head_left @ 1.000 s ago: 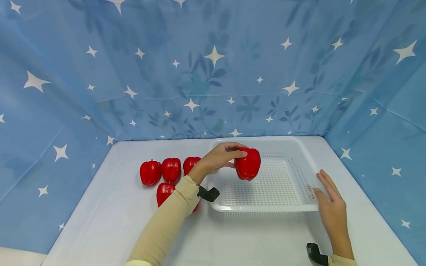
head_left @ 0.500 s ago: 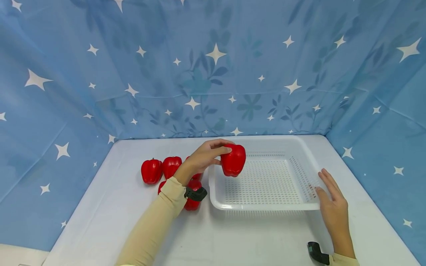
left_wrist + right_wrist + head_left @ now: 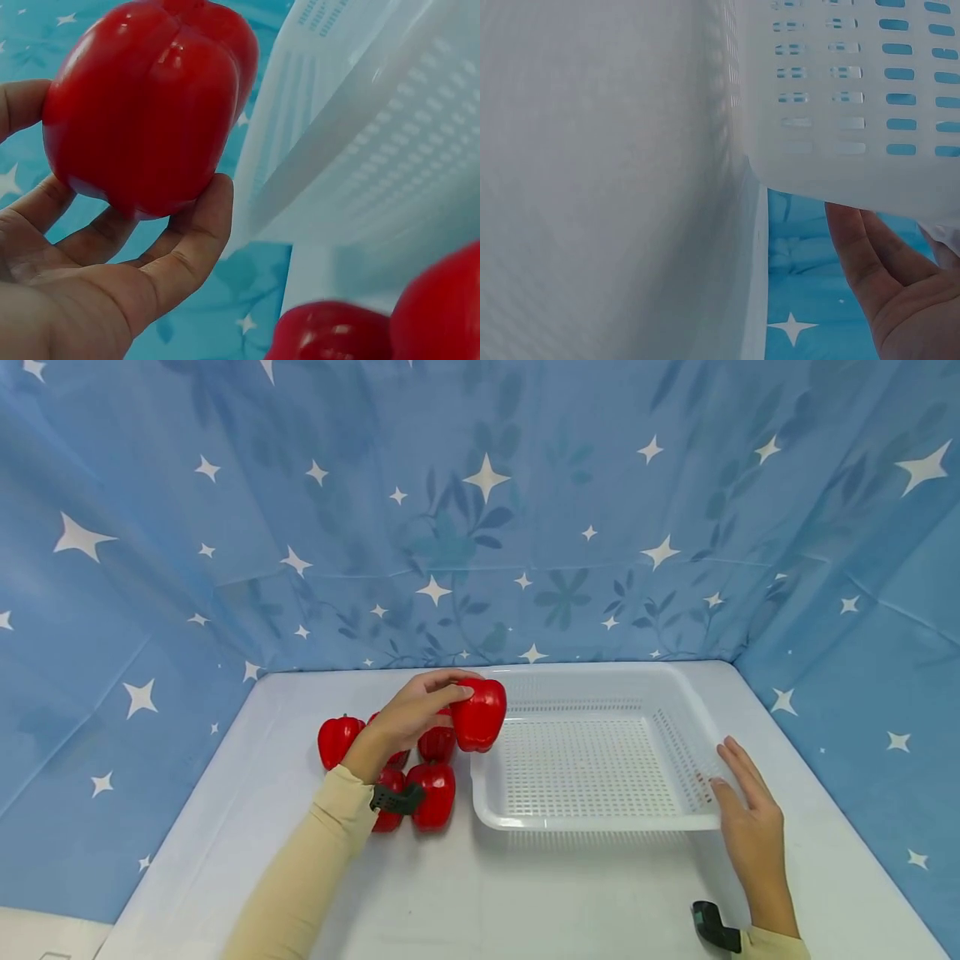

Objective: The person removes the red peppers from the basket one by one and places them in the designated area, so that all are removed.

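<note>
A glossy red bell pepper (image 3: 481,716) is held up by my left hand (image 3: 408,717), thumb on its near face and fingers round its side. It hangs beside the left rim of a white perforated basket (image 3: 600,822). In the left wrist view the same bell pepper (image 3: 150,112) fills the upper left, its stem end cut off by the frame. My right hand (image 3: 752,827) holds the basket's right edge, thumb over the rim. The right wrist view shows its fingers (image 3: 851,240) at the basket's underside; their tips are hidden.
Several more red bell peppers (image 3: 433,797) stand grouped on the white tabletop (image 3: 525,893) left of the basket, partly hidden by my left hand and wrist. Blue star-patterned curtains (image 3: 480,527) wall the table at the back and both sides.
My left hand has carried the bell pepper leftward, from above the basket's interior to its left rim. My right hand stays at the basket's edge.
</note>
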`<state>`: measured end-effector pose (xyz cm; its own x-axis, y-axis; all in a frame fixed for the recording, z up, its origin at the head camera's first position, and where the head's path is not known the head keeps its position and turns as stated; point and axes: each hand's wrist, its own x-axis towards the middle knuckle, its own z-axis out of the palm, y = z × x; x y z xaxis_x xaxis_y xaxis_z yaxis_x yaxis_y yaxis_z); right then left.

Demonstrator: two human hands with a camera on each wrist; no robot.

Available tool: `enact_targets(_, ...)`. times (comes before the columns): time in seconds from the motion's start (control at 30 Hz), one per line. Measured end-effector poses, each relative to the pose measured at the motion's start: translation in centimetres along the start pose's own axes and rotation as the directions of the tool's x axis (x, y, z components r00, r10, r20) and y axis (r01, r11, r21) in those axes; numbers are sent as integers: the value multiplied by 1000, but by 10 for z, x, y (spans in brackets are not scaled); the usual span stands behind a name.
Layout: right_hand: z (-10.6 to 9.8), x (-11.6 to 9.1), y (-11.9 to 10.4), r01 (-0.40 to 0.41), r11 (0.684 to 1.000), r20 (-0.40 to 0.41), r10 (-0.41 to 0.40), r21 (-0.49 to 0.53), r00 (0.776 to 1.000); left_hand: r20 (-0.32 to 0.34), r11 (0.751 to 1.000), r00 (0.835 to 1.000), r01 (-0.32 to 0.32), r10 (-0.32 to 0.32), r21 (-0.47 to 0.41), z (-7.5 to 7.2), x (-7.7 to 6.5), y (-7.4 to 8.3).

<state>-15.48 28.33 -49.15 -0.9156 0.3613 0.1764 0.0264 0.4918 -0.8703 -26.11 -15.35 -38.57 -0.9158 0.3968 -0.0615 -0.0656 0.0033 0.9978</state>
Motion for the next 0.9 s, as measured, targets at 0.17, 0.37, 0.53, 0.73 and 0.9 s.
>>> enact_targets(0.17,1,1,0,-5,1000,-8,5,2,1000,-36,1000,999,-7,8,13,-16,-11,4)
enact_targets(0.37,1,1,-1,-3,1000,-9,4,17,1000,-104,999,994,25,-22,32,-35,-28,4)
enact_targets(0.53,1,0,-1,-4,1000,-10,5,29,1000,-130,1000,992,5,-2,20,-49,-42,0)
enact_targets(0.73,2,-1,-2,-4,1000,-13,4,24,1000,-159,1000,987,-17,21,26,-63,-59,-4)
enact_targets(0.9,1,-1,-5,6,1000,-23,-5,14,1000,-207,1000,978,-9,12,18,-74,-74,-6)
